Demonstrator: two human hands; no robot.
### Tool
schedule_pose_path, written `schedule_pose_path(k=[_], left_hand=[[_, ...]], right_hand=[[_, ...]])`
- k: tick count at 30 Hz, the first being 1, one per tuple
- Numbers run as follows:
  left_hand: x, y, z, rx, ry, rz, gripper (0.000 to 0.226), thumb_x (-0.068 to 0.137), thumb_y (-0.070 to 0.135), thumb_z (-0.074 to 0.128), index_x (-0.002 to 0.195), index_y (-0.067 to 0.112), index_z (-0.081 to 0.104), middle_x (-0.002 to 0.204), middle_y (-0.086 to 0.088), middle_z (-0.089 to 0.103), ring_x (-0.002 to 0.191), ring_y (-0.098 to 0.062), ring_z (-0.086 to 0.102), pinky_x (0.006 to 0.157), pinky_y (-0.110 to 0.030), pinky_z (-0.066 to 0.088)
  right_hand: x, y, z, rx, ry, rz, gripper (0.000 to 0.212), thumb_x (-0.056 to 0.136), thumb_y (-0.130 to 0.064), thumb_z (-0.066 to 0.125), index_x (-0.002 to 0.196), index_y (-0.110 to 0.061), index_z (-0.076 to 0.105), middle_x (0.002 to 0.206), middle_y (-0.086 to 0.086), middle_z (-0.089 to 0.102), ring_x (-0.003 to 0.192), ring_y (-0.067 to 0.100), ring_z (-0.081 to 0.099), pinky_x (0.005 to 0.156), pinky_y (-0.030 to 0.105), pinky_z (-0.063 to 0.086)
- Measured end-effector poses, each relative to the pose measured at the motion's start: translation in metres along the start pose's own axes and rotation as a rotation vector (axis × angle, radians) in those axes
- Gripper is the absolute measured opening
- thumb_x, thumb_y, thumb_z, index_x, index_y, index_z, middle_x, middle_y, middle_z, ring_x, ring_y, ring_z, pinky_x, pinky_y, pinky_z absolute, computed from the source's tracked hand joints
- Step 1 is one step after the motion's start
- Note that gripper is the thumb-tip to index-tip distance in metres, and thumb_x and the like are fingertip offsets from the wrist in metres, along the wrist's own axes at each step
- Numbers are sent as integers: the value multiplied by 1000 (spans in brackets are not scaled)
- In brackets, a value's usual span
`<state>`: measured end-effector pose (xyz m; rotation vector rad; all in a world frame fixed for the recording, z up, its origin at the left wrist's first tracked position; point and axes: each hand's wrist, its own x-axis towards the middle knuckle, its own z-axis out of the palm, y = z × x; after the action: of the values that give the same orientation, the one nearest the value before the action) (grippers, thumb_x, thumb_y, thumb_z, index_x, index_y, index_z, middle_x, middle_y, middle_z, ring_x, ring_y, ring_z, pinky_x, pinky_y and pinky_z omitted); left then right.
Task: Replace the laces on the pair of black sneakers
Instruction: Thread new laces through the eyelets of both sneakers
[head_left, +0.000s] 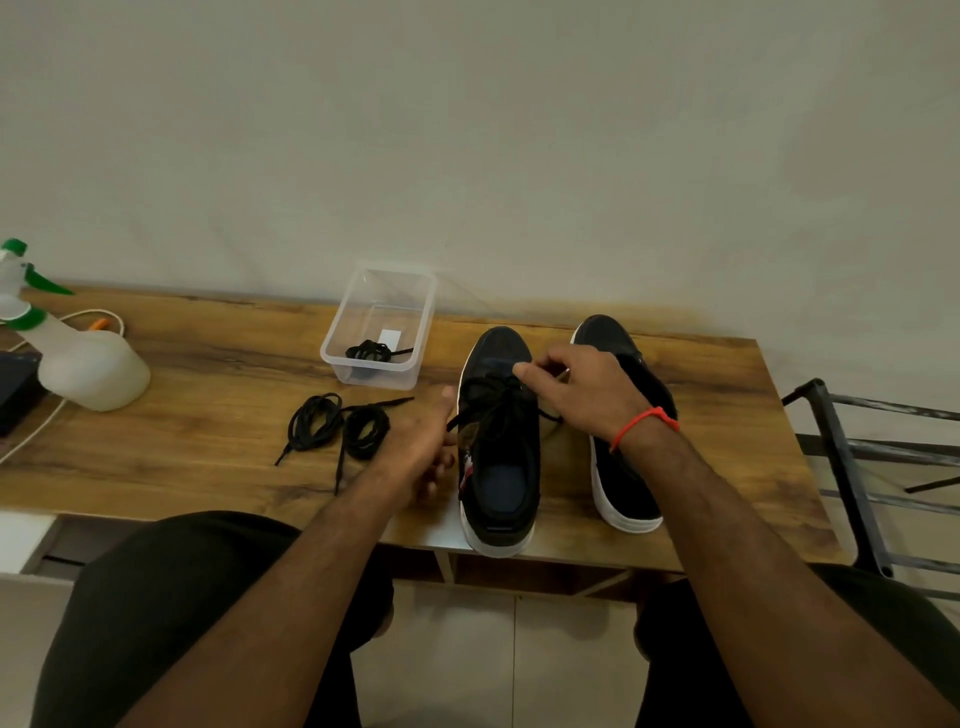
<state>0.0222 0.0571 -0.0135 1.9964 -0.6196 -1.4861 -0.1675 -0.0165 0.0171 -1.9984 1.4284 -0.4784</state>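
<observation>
Your right hand (576, 387) pinches the thin black lace (493, 400) on the left sneaker (501, 441); your left hand (423, 447) rests loosely curled beside its white sole, holding nothing.

Black sneakers (501, 415) white-soled, black laces (337, 423), green-topped spray bottle (78, 353)

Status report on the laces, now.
Left hand and right hand both at the lace on the left sneaker. Spare laces lie alongside. Nothing blocking.
</observation>
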Motion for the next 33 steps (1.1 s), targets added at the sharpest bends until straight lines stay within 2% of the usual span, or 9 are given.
schedule_pose_path(k=[5, 10, 14, 17, 20, 24, 27, 29, 33], left_hand=[[8, -7, 8, -172, -70, -111, 61, 91, 74, 49, 105, 18, 69, 57, 6, 45, 46, -8, 36, 42, -18, 31], [18, -12, 13, -225, -73, -173, 57, 83, 71, 65, 106, 19, 72, 75, 2, 55, 49, -9, 39, 38, -19, 30], [22, -5, 20, -358, -10, -162, 24, 92, 41, 66, 84, 19, 63, 66, 1, 46, 55, -13, 37, 47, -25, 29], [19, -2, 25, -588, 112, -78, 8, 96, 25, 63, 95, 17, 64, 74, 1, 54, 60, -12, 47, 51, -26, 38], [10, 7, 19, -889, 185, 71, 8, 98, 12, 59, 103, 12, 65, 92, -4, 68, 80, -15, 65, 66, -27, 52], [3, 21, -1, -1172, 181, 205, 14, 93, -3, 55, 101, 4, 63, 87, -11, 70, 86, -22, 70, 76, -35, 60], [5, 21, -13, -1307, 169, 214, 20, 97, 2, 53, 116, 2, 59, 76, -8, 63, 68, -16, 65, 76, -41, 64], [7, 21, -16, -1333, 160, 205, 18, 100, 12, 55, 116, 6, 57, 73, -2, 57, 58, -11, 59, 67, -37, 62], [6, 26, -18, -1135, 276, 303, 21, 105, 28, 49, 114, 15, 64, 73, 5, 53, 52, -7, 45, 51, -27, 49]], right_hand=[[-5, -4, 21, -74, -53, 59, 40, 85, -69, 59, 89, -30, 63, 86, -10, 64, 83, 9, 63, 78, 36, 58], [-4, -8, 25, -115, -107, 87, 18, 89, -49, 64, 88, -36, 53, 90, -10, 59, 89, 15, 60, 85, 46, 57], [-5, -8, 23, -78, -129, 93, 15, 91, -43, 65, 95, -31, 57, 92, -7, 60, 91, 16, 60, 87, 45, 56], [-5, -7, 21, -56, -134, 100, 17, 93, -41, 65, 99, -27, 59, 93, -5, 61, 91, 17, 61, 87, 42, 56], [-3, -7, 21, -46, -141, 98, 17, 93, -39, 65, 99, -24, 60, 93, -4, 62, 90, 16, 61, 87, 40, 57], [-2, -7, 21, -45, -135, 98, 16, 92, -39, 66, 99, -25, 60, 93, -4, 62, 90, 15, 61, 86, 38, 57], [-3, -6, 21, -46, -137, 103, 17, 93, -39, 66, 101, -24, 61, 94, -4, 62, 92, 16, 61, 86, 37, 56], [-3, -7, 20, -54, -137, 102, 17, 93, -39, 66, 100, -25, 60, 93, -4, 62, 91, 16, 61, 86, 37, 56], [-2, -7, 20, -36, -148, 110, 17, 93, -40, 66, 100, -25, 61, 94, -4, 62, 91, 15, 61, 85, 35, 56]])
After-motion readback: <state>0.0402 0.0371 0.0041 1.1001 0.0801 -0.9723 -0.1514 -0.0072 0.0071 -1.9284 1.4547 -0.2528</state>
